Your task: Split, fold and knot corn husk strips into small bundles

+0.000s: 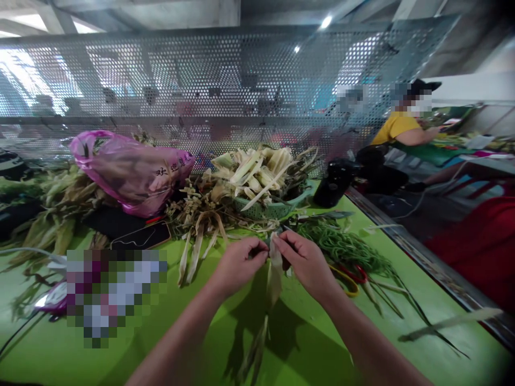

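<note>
Where the pale, dry husk [274, 274] hangs above the green desk [169, 343], left hand [238, 264] and right hand [308, 261] each pinch its top; bare desk lies below, basket [281, 210] behind, desk edge at right.

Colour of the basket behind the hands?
Teal-green mesh basket, beyond the husk strip pinched by left hand and right hand; head view.

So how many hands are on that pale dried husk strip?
2: left hand pinches the pale dried husk strip from its left, right hand from its right, at its top end.
</note>
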`<action>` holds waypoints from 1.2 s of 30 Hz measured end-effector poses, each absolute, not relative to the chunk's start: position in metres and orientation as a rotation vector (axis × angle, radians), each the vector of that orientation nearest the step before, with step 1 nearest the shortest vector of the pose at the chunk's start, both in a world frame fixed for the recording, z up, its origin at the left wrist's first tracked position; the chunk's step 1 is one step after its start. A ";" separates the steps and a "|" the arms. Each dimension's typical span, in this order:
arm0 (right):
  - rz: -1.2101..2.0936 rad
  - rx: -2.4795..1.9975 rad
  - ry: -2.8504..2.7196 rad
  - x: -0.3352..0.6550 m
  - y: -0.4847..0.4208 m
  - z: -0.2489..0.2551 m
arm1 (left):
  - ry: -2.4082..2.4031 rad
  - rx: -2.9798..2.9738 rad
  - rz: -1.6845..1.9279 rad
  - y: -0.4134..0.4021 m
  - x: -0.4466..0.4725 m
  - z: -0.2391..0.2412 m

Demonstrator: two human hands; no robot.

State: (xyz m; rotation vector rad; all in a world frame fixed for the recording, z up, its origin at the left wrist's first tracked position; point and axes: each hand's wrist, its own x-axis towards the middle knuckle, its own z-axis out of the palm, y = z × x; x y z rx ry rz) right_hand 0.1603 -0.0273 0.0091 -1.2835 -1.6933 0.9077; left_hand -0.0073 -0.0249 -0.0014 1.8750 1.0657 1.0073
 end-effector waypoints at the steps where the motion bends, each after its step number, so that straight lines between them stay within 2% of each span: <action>1: 0.911 -1.281 -1.699 0.160 -0.028 0.009 | 1.080 1.907 1.014 -0.025 -0.007 -0.001; 7: 0.917 -1.260 -1.693 0.159 -0.029 0.009 | 1.135 1.862 1.065 -0.025 -0.008 0.003; 12: 0.913 -1.273 -1.663 0.159 -0.028 0.011 | 1.060 1.752 0.954 -0.025 -0.008 0.002; 20: 1.086 -1.188 -1.599 0.161 -0.025 0.011 | 1.028 1.674 0.881 -0.024 -0.006 0.001; 36: 0.963 -1.241 -1.600 0.156 -0.031 0.015 | 1.075 1.718 0.955 -0.023 -0.003 -0.008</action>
